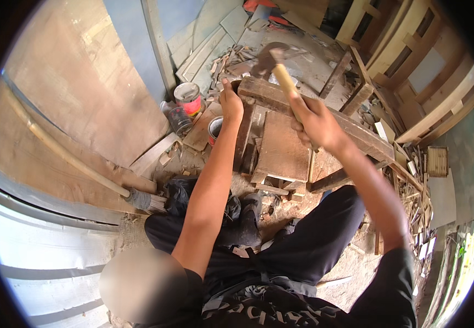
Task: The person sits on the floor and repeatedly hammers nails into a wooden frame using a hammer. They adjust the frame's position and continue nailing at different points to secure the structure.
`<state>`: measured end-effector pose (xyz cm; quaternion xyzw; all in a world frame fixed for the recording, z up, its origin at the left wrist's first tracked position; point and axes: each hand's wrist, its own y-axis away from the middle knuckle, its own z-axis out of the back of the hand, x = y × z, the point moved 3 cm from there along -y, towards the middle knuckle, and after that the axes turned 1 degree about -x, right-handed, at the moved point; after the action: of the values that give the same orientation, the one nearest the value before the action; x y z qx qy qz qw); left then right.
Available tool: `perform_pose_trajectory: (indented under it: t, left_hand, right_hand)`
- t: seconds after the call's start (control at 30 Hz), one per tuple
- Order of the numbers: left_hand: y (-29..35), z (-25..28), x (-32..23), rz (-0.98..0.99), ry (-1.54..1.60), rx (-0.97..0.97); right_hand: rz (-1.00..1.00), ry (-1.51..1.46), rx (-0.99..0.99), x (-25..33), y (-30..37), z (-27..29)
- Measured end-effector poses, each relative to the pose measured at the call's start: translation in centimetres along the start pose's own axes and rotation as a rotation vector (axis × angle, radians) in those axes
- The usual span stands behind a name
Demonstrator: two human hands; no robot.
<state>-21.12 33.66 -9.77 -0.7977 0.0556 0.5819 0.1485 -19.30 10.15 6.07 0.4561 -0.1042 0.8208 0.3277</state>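
My right hand (316,123) is wrapped around the pale wooden handle of a hammer (286,82). The hammer is raised above a long wooden beam (371,139), and its head is smeared by motion. At the beam's far left end is my left hand (231,106), thumb up and fingers curled beside a dark piece. What those fingers hold is mostly hidden. Legs support the beam in front of my knees. Under it stands a low wooden stool (284,145) with a flat top.
Left of the beam are a red-banded paint can (188,97), a dark can (180,121) and a smaller open can (214,130). A long-handled broom (78,158) leans at the left. Wooden frames (412,60) stand at the far right. Scrap wood (412,197) litters the floor.
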Motion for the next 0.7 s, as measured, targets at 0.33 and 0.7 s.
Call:
perform_pose_trajectory:
  t: [0.33,0.7]
  left_hand:
    - [8.5,22.7,13.0,0.098,-0.503,0.145]
    - [21.6,33.1,23.4,0.351,-1.470,0.564]
  right_hand:
    - [-0.229,-0.637,0.053,-16.7,15.7,-12.8]
    - [-0.773,-0.852,0.271,-25.6,20.5,-20.8]
